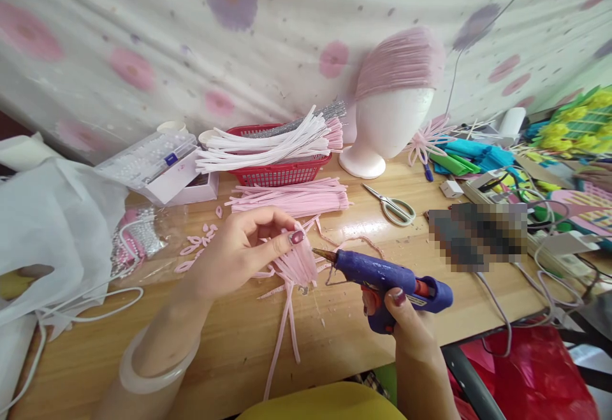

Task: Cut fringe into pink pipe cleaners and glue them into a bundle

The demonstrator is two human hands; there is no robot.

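My left hand [261, 241] pinches a piece made of pink pipe cleaners [299, 264] laid side by side, with loose ends hanging toward the table's front edge. In my right hand [406, 315] is a blue hot glue gun [382, 273], gripped by its handle. Its nozzle points left, close to the right edge of the pink piece; I cannot tell whether they touch. A bundle of pink pipe cleaners [291, 198] lies just beyond my left hand. Small pink loops [194, 246] are scattered left of that hand.
Scissors [392, 206] lie beyond the glue gun. A red basket [282, 173] holds white, pink and silver pipe cleaners. Behind stands a white foam head [406, 120] wrapped in pink. Cables and a power strip [554, 251] are at right; a clear bead box [148, 159] is at left.
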